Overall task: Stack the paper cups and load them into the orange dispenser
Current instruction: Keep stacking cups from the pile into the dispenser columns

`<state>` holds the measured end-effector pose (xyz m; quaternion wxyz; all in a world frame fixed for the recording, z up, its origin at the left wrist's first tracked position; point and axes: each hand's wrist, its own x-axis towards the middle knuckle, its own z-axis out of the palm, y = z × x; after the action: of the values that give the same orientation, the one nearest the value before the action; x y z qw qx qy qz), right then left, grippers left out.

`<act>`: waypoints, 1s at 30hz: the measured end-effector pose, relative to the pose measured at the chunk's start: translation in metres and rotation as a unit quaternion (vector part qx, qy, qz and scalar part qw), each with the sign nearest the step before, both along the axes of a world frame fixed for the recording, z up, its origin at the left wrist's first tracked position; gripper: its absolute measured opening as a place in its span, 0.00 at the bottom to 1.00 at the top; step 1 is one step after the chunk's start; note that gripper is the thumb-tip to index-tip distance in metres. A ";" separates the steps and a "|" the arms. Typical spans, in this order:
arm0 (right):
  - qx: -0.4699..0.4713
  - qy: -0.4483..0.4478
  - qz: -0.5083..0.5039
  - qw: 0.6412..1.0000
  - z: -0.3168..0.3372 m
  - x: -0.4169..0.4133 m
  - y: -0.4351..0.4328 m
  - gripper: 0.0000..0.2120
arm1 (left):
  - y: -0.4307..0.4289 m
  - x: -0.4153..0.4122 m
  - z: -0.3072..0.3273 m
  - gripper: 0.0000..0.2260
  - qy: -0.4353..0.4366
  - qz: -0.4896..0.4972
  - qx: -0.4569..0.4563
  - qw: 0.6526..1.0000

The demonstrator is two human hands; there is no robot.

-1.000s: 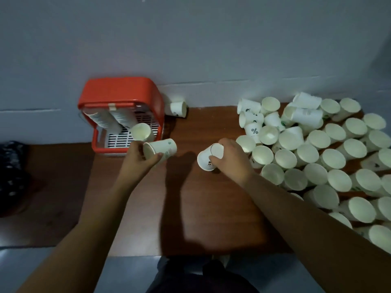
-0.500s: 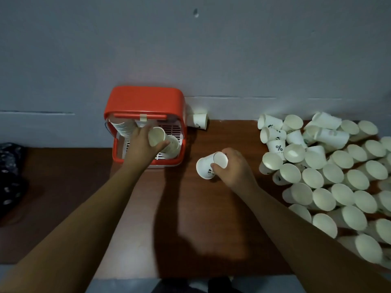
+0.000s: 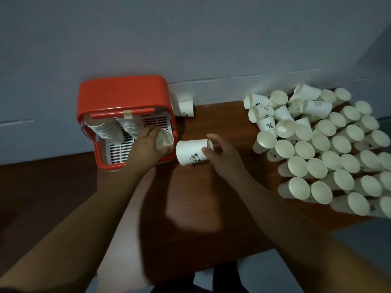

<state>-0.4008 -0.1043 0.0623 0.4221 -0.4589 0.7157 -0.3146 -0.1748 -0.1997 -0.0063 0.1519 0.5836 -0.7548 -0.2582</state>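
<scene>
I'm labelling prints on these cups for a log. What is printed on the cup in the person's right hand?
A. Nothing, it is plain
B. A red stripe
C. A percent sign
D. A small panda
D: the cup pinched by the right hand shows a small black-and-white panda on its white side.

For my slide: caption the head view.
Left hand holds a cup at the orange dispenser; right hand holds a panda-print cup.
</scene>
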 end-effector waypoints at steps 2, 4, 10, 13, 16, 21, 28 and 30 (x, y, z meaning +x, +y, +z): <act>0.000 -0.063 -0.025 0.998 0.004 0.010 -0.004 0.18 | 0.015 0.008 0.010 0.23 0.052 0.033 -0.066 0.996; 0.005 -0.126 -0.044 0.991 0.010 0.021 -0.008 0.16 | 0.033 0.012 0.022 0.18 0.161 0.080 -0.023 0.983; 0.017 -0.191 -0.017 0.981 0.017 0.061 -0.026 0.16 | 0.048 0.025 0.051 0.26 0.496 0.128 0.234 0.827; 0.023 -0.114 0.046 0.992 0.018 0.072 -0.033 0.16 | 0.043 0.038 0.056 0.21 0.491 0.133 0.204 0.836; 0.007 -0.053 0.099 0.994 0.021 0.079 -0.043 0.17 | 0.032 0.051 0.053 0.16 0.470 0.110 0.178 0.858; -0.066 -0.036 0.112 0.991 0.030 0.087 -0.068 0.19 | 0.009 0.054 0.053 0.24 0.343 0.070 0.098 0.932; -0.056 0.003 0.106 0.993 0.004 0.086 -0.076 0.19 | -0.016 0.053 0.040 0.30 0.229 0.003 0.051 0.972; -0.054 0.000 0.093 0.994 -0.002 0.087 -0.074 0.19 | -0.018 0.052 0.036 0.32 0.210 -0.011 0.030 0.977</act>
<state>-0.3141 -0.1787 0.0602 0.4245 -0.5451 0.6520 -0.3122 -0.1231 -0.2172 0.0293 0.2866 0.5122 -0.7046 -0.3988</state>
